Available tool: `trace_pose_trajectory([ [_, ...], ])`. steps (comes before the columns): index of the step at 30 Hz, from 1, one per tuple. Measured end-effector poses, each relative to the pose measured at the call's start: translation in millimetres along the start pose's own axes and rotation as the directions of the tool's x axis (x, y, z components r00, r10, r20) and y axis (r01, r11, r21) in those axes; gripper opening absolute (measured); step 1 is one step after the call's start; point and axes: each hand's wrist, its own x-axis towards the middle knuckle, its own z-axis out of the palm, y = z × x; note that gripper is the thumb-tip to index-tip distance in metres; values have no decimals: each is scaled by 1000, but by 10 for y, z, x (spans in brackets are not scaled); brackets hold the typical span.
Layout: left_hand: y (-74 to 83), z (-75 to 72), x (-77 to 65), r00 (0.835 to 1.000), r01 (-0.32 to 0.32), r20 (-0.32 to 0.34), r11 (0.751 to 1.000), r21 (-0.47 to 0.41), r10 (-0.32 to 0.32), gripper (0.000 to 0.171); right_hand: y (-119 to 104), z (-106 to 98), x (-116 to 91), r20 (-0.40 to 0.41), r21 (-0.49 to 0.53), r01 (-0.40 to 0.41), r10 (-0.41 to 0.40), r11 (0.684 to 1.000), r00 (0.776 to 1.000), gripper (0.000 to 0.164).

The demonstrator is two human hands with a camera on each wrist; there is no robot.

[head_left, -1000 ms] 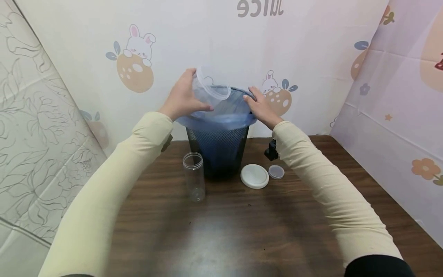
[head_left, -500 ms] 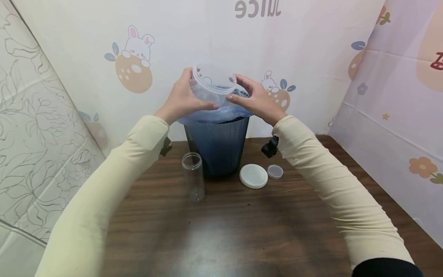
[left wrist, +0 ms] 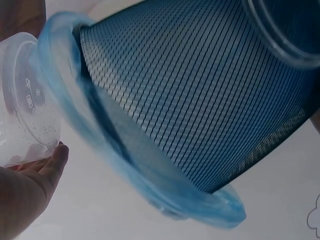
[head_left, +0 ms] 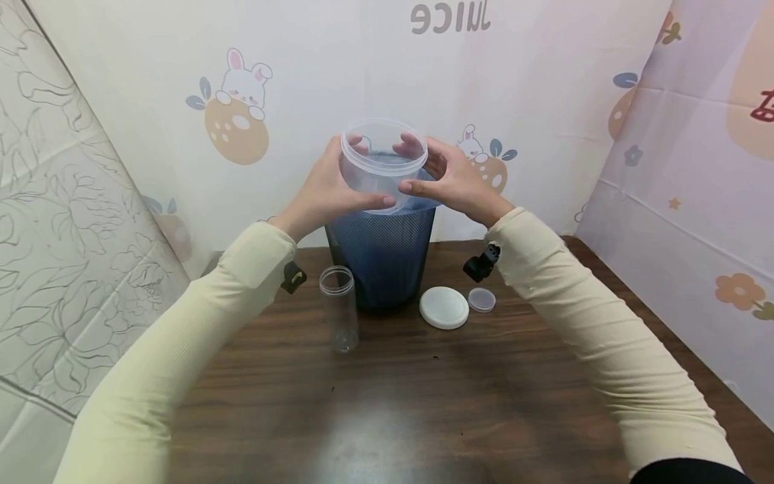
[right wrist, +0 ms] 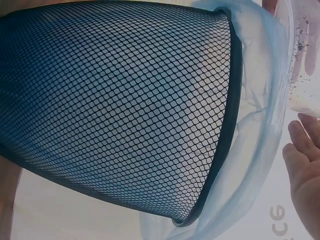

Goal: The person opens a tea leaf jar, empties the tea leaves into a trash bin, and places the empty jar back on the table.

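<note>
Above the bin's mouth, a clear round plastic tub [head_left: 376,180] is held upright between both hands, its open rim facing up. My left hand [head_left: 326,191] grips its left side, thumb across the front. My right hand [head_left: 457,180] holds the right side, with the thumb in front and fingers behind. Small dark specks mark the tub [right wrist: 302,75] in the right wrist view. Below stands a black mesh wastebasket [head_left: 381,259], lined with a blue plastic bag [left wrist: 120,155] folded over its rim. The inside of the bin is hidden.
An uncapped clear jar [head_left: 340,316] stands upright in front of the bin, to its left. To the right lie a white round lid [head_left: 444,308] and a smaller translucent lid [head_left: 482,300] on the wooden table [head_left: 387,403]. A printed cloth [head_left: 314,67] hangs behind.
The right hand has left the bin's rim and taken hold of the tub. From tilted toward the bin, the tub has turned upright, and it has come slightly nearer.
</note>
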Motion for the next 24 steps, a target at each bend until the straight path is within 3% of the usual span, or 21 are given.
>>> trace_pose_trajectory([
  [7, 28, 142, -140, 999, 27, 19, 1000, -1, -27, 97, -32, 27, -194, -19, -15, -39, 38, 999, 999, 77],
  [16, 67, 305, -331, 994, 79, 81, 996, -30, -76, 91, -16, 43, -468, -39, 17, 5, -5, 1000, 999, 78],
  [24, 7, 486, -502, 993, 85, 90, 995, -59, -79, 88, 79, 85, -713, -39, 25, -27, 28, 999, 999, 73],
])
